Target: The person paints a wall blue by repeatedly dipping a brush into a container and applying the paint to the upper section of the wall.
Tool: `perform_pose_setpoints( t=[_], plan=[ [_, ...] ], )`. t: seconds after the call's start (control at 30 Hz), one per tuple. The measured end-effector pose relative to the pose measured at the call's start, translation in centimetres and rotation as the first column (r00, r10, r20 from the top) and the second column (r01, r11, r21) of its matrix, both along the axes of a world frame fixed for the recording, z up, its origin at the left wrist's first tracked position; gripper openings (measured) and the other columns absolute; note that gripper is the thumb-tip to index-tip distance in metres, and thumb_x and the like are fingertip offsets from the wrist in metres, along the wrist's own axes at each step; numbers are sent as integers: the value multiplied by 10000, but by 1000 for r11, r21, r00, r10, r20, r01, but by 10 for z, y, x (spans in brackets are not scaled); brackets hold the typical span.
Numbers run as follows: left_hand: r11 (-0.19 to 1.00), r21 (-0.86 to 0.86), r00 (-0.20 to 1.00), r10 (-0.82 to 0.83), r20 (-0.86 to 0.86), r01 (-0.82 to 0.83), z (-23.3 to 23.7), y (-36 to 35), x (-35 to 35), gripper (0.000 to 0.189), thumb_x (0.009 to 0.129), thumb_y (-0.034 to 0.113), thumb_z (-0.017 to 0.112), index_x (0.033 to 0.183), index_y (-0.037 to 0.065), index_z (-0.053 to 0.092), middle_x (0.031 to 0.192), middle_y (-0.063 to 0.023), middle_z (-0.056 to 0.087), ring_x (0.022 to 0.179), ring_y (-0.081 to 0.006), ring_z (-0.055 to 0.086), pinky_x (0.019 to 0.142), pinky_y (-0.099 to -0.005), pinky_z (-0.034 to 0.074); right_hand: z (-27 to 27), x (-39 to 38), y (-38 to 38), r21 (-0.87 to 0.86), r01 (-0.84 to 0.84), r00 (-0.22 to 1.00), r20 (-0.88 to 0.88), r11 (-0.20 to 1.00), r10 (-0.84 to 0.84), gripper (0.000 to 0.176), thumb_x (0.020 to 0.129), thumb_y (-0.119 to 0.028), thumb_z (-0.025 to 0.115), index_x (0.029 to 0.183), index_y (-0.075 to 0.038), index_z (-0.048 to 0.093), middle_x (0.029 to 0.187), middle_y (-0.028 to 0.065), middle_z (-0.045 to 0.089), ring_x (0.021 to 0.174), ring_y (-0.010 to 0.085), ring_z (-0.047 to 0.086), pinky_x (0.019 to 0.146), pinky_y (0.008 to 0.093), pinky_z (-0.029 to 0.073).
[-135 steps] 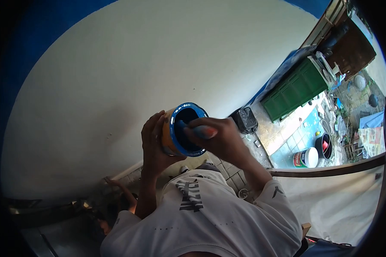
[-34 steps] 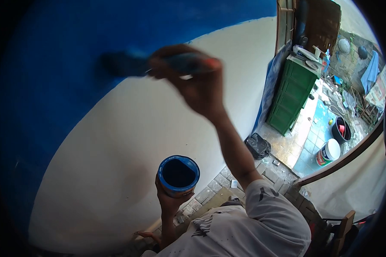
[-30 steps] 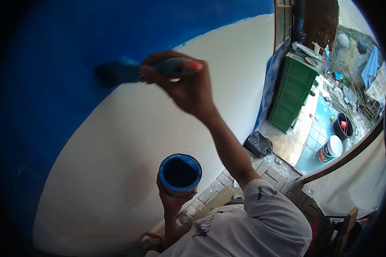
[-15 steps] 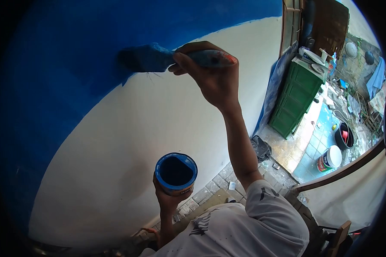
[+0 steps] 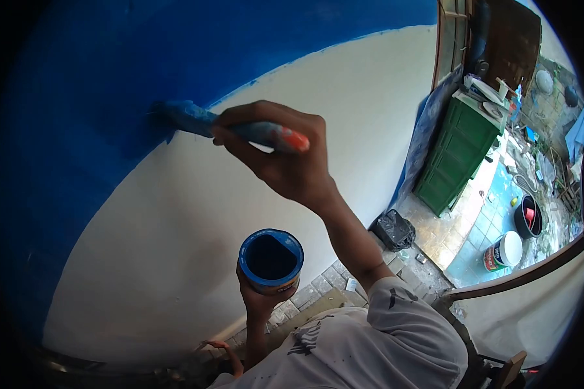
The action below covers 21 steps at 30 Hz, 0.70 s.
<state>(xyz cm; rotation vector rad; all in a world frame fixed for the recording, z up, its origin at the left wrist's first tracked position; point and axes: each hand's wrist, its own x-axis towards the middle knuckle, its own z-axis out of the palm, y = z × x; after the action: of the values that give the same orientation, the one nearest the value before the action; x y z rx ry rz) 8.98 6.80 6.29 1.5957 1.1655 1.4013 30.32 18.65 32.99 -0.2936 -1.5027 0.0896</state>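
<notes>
My right hand [image 5: 285,146] is closed around the handle of a paintbrush [image 5: 191,117], whose red-smeared end sticks out past the palm. The bristles touch the blue-painted part of the wall [image 5: 110,71], close to the curved edge where the off-white part [image 5: 169,214] starts. Lower down, my left hand [image 5: 263,301] holds up an open can [image 5: 271,262] with a blue-smeared rim; its inside looks dark blue. The fingers of that hand are wrapped round the can's side, partly hidden by it.
A green cabinet [image 5: 457,146] stands at the right beside a black plastic bag [image 5: 394,230]. Farther right are a white paint bucket [image 5: 503,251] and a black tub [image 5: 529,217]. At the lower left, part of another person's hand [image 5: 224,350] shows near the wall's base.
My right hand and the brush have moved left and down along the wall edge. The can in my left hand has shifted slightly right in view.
</notes>
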Motion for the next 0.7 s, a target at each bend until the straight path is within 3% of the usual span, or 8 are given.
perform_pose_setpoints(
  t=[0.2, 0.33, 0.4, 0.43, 0.5, 0.57, 0.67, 0.7],
  plan=[
    [996, 65, 998, 58, 19, -60, 3, -1, 16, 1246, 530, 212, 1065, 1534, 75, 340, 1414, -135, 544, 1316, -284, 576, 1126, -438, 485, -16, 82, 49, -205, 41, 948, -302, 978, -103, 139, 930, -8, 783, 1069, -22, 775, 943, 56, 794, 872, 148, 769, 805, 290, 631],
    [990, 43, 990, 136, -28, -135, 4, -9, 21, 1243, 533, 214, 1063, 1534, 69, 339, 1408, -131, 544, 1307, -280, 577, 1125, -437, 481, -4, 126, 34, -276, 360, 834, -334, 891, -440, 199, 891, 29, 796, 1085, -7, 770, 992, 79, 797, 900, 174, 773, 830, 301, 627],
    [986, 25, 984, 166, -58, -165, 2, -11, 24, 1246, 532, 217, 1062, 1535, 67, 338, 1406, -130, 544, 1306, -278, 576, 1125, -437, 478, -10, 123, 41, -91, 613, 753, -235, 785, -615, 158, 940, 22, 755, 1096, 6, 776, 984, 109, 798, 858, 191, 790, 820, 313, 647],
    [988, 16, 987, 157, -43, -156, -4, -10, 24, 1249, 528, 220, 1061, 1535, 68, 338, 1405, -129, 543, 1308, -277, 573, 1124, -436, 474, -16, 108, 44, -81, 448, 844, -291, 890, -451, 252, 874, 13, 815, 1117, -28, 762, 1026, 109, 792, 939, 229, 778, 856, 312, 595],
    [991, 13, 990, 137, -32, -137, -9, -9, 28, 1253, 524, 223, 1060, 1536, 70, 337, 1405, -129, 543, 1310, -276, 571, 1123, -436, 471, -22, 63, 29, 47, 426, 898, -148, 904, -415, 401, 846, 89, 731, 1213, -72, 715, 1108, 112, 747, 949, 285, 762, 816, 342, 609],
    [991, -28, 991, 134, 25, -134, -11, -8, 37, 1257, 519, 227, 1058, 1536, 71, 335, 1401, -128, 543, 1314, -275, 567, 1121, -435, 467, -24, 14, 14, 168, 269, 962, -87, 949, -257, 365, 838, 77, 693, 1180, -50, 673, 1073, 116, 715, 895, 308, 742, 752, 385, 620],
    [991, -43, 992, 129, 0, -129, -4, -4, 51, 1234, 514, 162, 1060, 1518, 90, 345, 1400, -103, 531, 1300, -259, 561, 1116, -432, 481, -18, -26, -8, 64, -122, 990, 75, 990, 118, 331, 859, -10, 803, 1173, -69, 719, 1065, 123, 738, 910, 310, 760, 763, 368, 628],
    [991, -42, 992, 128, -5, -128, -6, -3, 53, 1234, 514, 162, 1060, 1518, 90, 345, 1400, -103, 531, 1300, -259, 561, 1116, -432, 481, -16, -23, -3, 56, -94, 995, 51, 994, 92, 305, 863, -8, 805, 1151, -71, 728, 1058, 120, 744, 902, 295, 765, 765, 358, 626]
  ],
)
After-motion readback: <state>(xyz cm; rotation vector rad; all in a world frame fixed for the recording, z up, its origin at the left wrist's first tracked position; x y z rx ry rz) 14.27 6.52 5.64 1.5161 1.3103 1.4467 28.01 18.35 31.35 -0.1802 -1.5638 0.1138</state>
